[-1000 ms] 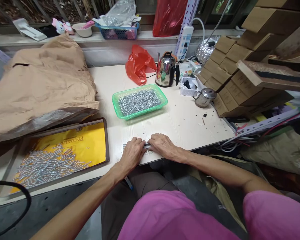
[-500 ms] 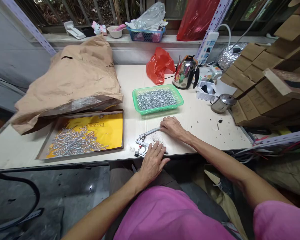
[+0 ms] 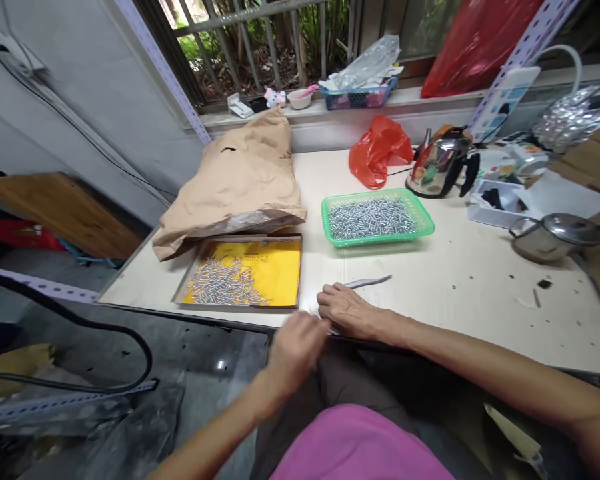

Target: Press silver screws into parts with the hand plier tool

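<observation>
Two hands are close together at the near edge of the table [image 3: 455, 280]. Our left hand [image 3: 296, 348] has left the table top, where it lay flat beside the metal tool [image 3: 365, 283] half a second ago. Now it hangs just in front of the edge. It is blurred by motion, so we cannot tell whether its half-curled fingers hold something.

Our right hand [image 3: 347, 312] has come back from the far end of the tool to its near part and lies palm down over it. Whether it really grips, we cannot tell. We judge that only this one hand steadies the tool at this moment.

Only the thin handle [image 3: 379, 279] shows, pointing toward the green basket [image 3: 380, 241] of screws [image 3: 370, 217]. The tool's body is hidden under the right hand. Further left, a yellow tray [image 3: 283, 267] with more screws lies before a brown paper bag [image 3: 240, 173]. The right part of the table is cut off.
</observation>
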A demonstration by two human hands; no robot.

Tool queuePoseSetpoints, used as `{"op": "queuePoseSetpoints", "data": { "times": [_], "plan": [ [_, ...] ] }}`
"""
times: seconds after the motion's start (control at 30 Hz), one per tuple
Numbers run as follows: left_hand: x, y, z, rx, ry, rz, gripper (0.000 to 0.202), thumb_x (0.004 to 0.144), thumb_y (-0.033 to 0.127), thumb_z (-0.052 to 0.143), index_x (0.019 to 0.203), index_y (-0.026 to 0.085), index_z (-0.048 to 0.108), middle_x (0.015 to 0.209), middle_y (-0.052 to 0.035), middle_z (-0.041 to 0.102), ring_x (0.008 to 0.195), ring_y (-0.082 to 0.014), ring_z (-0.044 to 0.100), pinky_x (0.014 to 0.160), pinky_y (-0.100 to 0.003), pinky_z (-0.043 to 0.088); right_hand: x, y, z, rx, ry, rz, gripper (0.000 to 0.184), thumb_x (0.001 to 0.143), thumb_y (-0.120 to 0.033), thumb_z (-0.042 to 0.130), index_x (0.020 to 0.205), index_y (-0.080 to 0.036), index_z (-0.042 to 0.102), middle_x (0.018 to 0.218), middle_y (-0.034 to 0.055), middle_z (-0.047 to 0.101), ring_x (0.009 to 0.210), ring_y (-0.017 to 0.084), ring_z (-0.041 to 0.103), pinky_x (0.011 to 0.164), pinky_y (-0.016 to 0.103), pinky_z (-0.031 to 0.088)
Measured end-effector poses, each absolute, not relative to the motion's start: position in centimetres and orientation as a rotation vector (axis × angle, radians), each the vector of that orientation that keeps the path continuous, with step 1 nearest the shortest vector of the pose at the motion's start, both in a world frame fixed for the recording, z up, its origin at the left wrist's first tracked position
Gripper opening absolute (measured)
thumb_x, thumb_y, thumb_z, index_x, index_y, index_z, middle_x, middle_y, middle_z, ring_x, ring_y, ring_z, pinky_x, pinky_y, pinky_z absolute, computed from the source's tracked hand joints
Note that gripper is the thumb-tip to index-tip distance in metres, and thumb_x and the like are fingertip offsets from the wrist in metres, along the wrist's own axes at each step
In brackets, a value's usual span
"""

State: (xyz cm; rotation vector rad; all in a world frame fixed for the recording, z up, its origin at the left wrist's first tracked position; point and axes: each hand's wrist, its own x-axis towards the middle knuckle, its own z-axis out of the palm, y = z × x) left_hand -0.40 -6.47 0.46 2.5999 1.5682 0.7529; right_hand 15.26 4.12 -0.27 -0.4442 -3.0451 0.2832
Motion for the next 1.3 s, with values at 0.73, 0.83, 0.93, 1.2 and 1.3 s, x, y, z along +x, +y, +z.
{"op": "queuePoseSetpoints", "data": {
  "times": [0.73, 0.83, 0.93, 1.2, 1.3],
  "plan": [
    [-14.9, 3.8, 2.7, 2.004, 2.288, 0.279, 0.015, 0.078, 0.026, 0.056, 0.074, 0.019, 0.068, 0.083, -0.0094, 0.069, 0.082, -0.0226, 0.061, 0.074, -0.030, 0.044, 23.0, 2.6, 1.1, -1.157, -2.778, 0.520, 0.020, 0.094, -0.033, 0.049, 0.101, -0.019, 0.062, 0.095, 0.0078, 0.059, 0.082, 0.018, 0.059, 0.069, 0.028, 0.045],
    [-9.9, 1.7, 3.6, 1.633, 2.116, 0.585, 0.022, 0.077, 0.037, 0.059, 0.081, 0.019, 0.070, 0.072, -0.0036, 0.068, 0.060, -0.0157, 0.058, 0.058, -0.025, 0.043, 23.5, 1.0, -0.1, -1.255, -2.835, 0.551, 0.017, 0.095, -0.028, 0.048, 0.098, -0.017, 0.060, 0.098, 0.0081, 0.059, 0.084, 0.018, 0.058, 0.069, 0.027, 0.041],
    [-4.0, -0.7, 3.1, 1.230, 1.766, 0.639, 0.030, 0.072, 0.043, 0.064, 0.082, 0.015, 0.069, 0.054, 0.0018, 0.058, 0.043, -0.0098, 0.047, 0.043, -0.022, 0.036, 23.9, 1.4, -0.5, -1.319, -2.852, 0.490, 0.020, 0.097, -0.024, 0.041, 0.096, -0.016, 0.060, 0.097, 0.0079, 0.060, 0.084, 0.017, 0.057, 0.069, 0.027, 0.038],
    [2.6, -0.8, -0.2, 0.860, 1.588, 0.623, 0.036, 0.058, 0.044, 0.077, 0.062, 0.014, 0.058, 0.043, 0.0056, 0.049, 0.033, -0.0029, 0.034, 0.033, -0.018, 0.021, 24.4, 2.9, -0.8, -1.388, -2.876, 0.277, 0.024, 0.098, -0.021, 0.037, 0.099, -0.017, 0.061, 0.098, 0.0083, 0.060, 0.083, 0.018, 0.056, 0.066, 0.028, 0.033],
    [2.9, -0.3, -0.5, 0.853, 1.622, 0.562, 0.037, 0.056, 0.044, 0.078, 0.059, 0.014, 0.056, 0.040, 0.0059, 0.047, 0.031, -0.0031, 0.033, 0.032, -0.018, 0.018, 24.5, 2.6, -0.7, -1.376, -2.845, 0.269, 0.023, 0.098, -0.019, 0.038, 0.099, -0.017, 0.060, 0.098, 0.0075, 0.060, 0.082, 0.017, 0.055, 0.065, 0.029, 0.031]
  ]
}}
